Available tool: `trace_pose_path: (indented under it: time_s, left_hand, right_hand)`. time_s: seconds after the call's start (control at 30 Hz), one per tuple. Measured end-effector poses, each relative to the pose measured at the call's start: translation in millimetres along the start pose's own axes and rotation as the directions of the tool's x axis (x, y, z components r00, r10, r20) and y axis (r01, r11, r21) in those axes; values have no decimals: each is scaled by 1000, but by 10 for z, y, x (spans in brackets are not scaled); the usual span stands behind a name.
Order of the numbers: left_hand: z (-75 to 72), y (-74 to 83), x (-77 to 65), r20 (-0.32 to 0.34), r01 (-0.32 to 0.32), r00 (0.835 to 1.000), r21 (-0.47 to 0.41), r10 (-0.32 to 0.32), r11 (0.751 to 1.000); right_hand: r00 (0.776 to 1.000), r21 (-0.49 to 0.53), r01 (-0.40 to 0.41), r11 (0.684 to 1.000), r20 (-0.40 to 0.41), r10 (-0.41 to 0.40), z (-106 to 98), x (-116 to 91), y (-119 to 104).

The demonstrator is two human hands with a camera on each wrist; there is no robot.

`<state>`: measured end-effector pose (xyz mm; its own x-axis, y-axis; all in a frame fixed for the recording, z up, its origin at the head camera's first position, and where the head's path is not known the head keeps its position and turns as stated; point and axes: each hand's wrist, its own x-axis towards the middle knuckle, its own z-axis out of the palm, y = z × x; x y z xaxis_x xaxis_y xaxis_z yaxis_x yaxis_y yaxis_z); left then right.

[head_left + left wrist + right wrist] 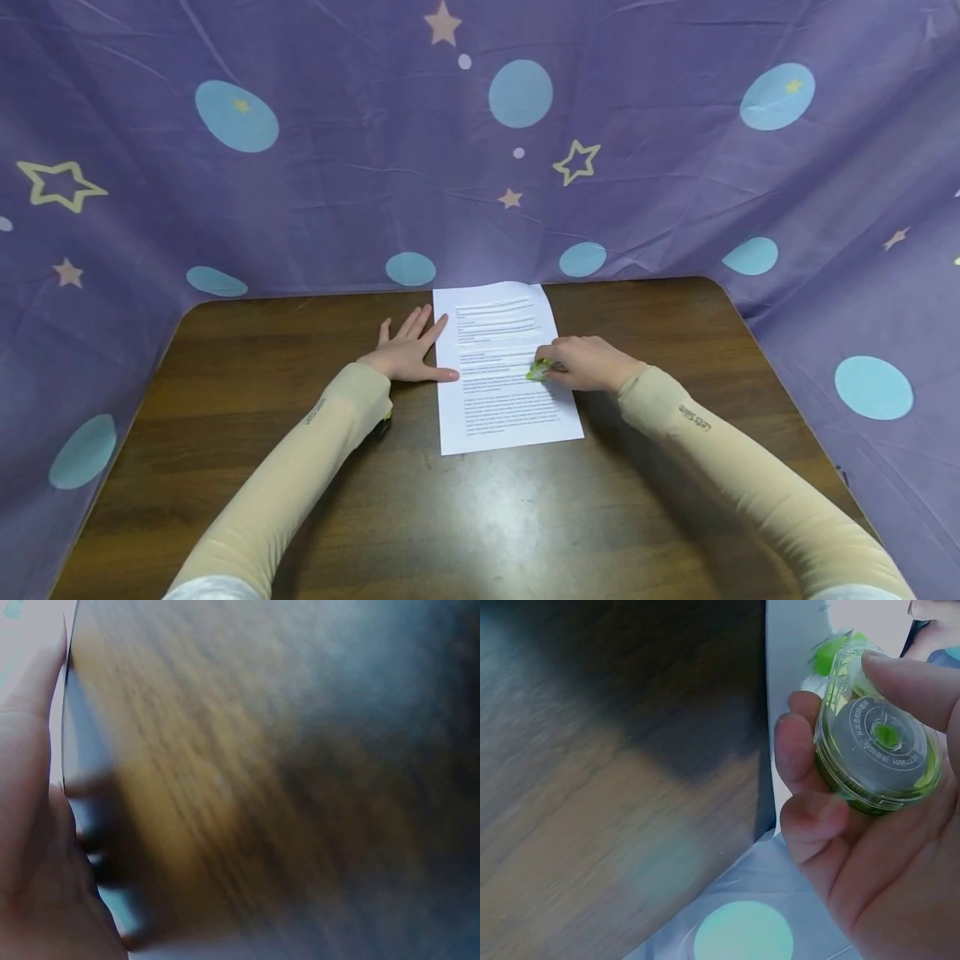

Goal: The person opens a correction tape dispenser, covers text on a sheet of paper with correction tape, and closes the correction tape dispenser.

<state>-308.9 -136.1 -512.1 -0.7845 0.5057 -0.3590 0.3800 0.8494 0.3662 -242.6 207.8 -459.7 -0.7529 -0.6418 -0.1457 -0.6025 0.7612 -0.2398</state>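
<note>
A printed sheet of paper [510,425] lies on the brown table, with rows of text and some whitened strips across its upper lines. My right hand [588,363] grips a clear and green correction tape [881,746], fingers curled round its case and thumb on top. In the head view the correction tape's tip meets the text near the sheet's right side. With fingers spread, my left hand [408,350] rests at the sheet's left edge, thumb and a fingertip on the paper. Only part of that hand shows in the left wrist view.
The wooden table [480,517] reaches back to a purple curtain [337,167] with stars and blue dots, which also hangs along both sides. The sheet's top edge lies at the table's back edge. A small dark object [384,427] shows under my left wrist.
</note>
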Motion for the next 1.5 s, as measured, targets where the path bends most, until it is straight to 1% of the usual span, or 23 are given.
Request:
trace_pose_path:
  time_s: [0.23, 0.53, 0.73, 1.1, 1.27, 1.37, 1.5]
  left_hand:
    - [19, -28, 20, -14, -12, 1000, -5, 12, 1000]
    - [40, -56, 49, -17, -18, 1000, 1, 18, 1000]
    - [58, -76, 73, -17, -15, 1000, 20, 16, 1000]
    - [55, -58, 48, -25, -19, 1000, 0, 19, 1000]
    - [40, -38, 29, -26, -23, 999, 11, 23, 1000]
    - [19, -13, 5, -25, -33, 999, 2, 33, 999]
    - [-13, 15, -24, -21, -32, 999, -10, 32, 999]
  right_hand:
    - [999, 1, 31, 1000, 6, -31, -1, 92, -107]
    - [998, -18, 58, 998, -10, -58, 34, 158, -168]
    - [998, -42, 65, 997, -15, -65, 38, 172, -190]
    - [997, -48, 65, 997, -29, -67, 60, 162, -185]
    - [997, -52, 63, 997, -44, -65, 47, 150, -208]
    - [995, -90, 73, 993, -65, -79, 33, 150, -244]
    - [989, -175, 91, 980, -96, -109, 14, 168, -301]
